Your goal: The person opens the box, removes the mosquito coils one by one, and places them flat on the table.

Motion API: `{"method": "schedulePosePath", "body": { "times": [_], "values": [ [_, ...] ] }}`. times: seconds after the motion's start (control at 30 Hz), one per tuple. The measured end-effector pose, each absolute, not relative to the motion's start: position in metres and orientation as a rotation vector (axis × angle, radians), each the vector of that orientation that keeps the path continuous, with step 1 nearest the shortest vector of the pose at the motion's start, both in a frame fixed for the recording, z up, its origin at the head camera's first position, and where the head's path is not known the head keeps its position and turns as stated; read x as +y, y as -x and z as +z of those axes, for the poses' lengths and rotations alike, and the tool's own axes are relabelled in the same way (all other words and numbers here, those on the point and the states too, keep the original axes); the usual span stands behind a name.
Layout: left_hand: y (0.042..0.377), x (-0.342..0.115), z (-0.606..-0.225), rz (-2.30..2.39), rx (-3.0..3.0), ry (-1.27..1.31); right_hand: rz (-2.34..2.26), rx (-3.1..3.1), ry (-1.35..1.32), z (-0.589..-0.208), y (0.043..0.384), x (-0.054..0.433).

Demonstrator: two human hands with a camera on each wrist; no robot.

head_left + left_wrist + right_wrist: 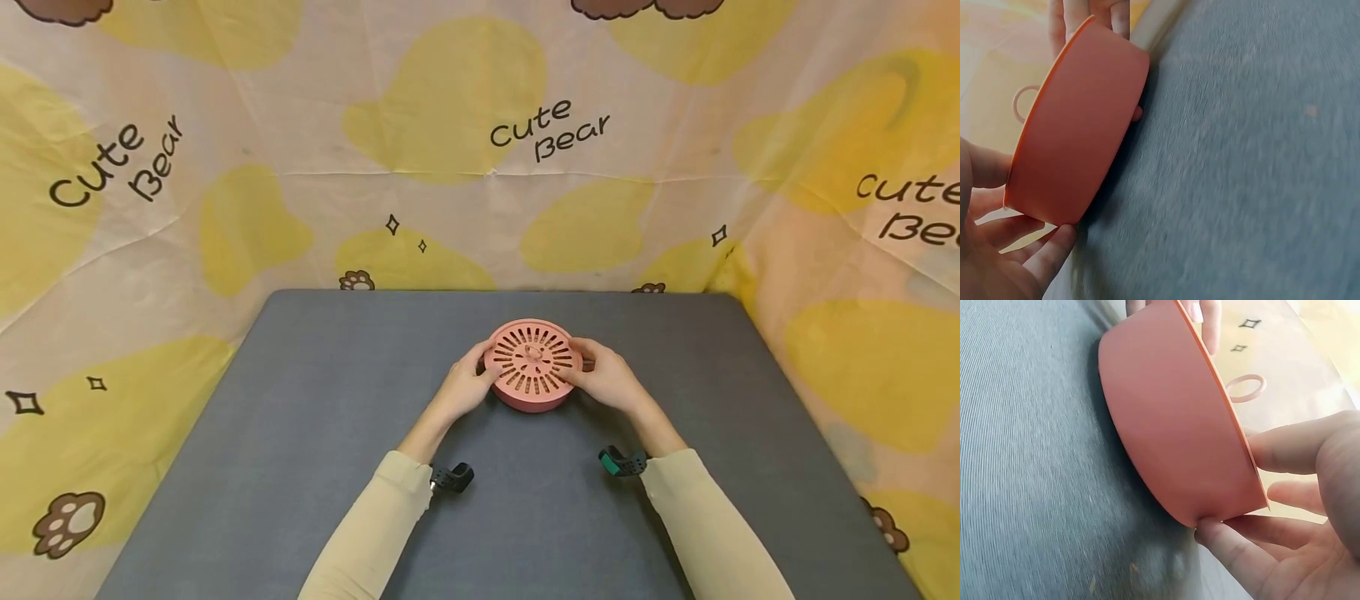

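A round pink mosquito coil holder is at the far middle of the table, its lid cut with radial slots. A small ring stands up from the lid's centre. From the left side my left hand grips the holder, thumb over the lid's rim and fingers along the side wall. My right hand holds the opposite side in the same way. Both wrist views show the smooth side wall and fingertips near its bottom edge. Whether the base touches the table cannot be made out.
The grey cloth-covered table spreads around the holder. A patterned curtain hangs behind the table and along both sides. Dark bands sit at the wrists, close to the sleeve cuffs.
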State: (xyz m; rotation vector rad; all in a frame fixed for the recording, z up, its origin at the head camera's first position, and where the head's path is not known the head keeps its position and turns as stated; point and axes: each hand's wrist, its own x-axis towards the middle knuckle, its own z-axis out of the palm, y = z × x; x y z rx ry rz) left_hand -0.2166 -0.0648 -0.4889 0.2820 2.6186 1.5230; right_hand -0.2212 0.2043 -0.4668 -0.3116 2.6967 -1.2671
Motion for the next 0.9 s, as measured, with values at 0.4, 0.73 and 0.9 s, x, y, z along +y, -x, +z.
{"method": "schedulePosePath", "body": {
  "times": [0.4,0.73,0.9],
  "values": [
    [0.221,-0.094,-0.490,1.560,2.614,-0.271,-1.256,2.687,0.330,-0.467,0.229,0.174],
    [0.229,-0.106,-0.487,1.567,2.574,-0.297,-1.258,2.699,0.350,-0.467,0.236,0.167],
    [0.232,-0.106,-0.488,1.601,2.502,-0.316,-1.261,2.691,0.327,-0.470,0.237,0.169]
  ]
}}
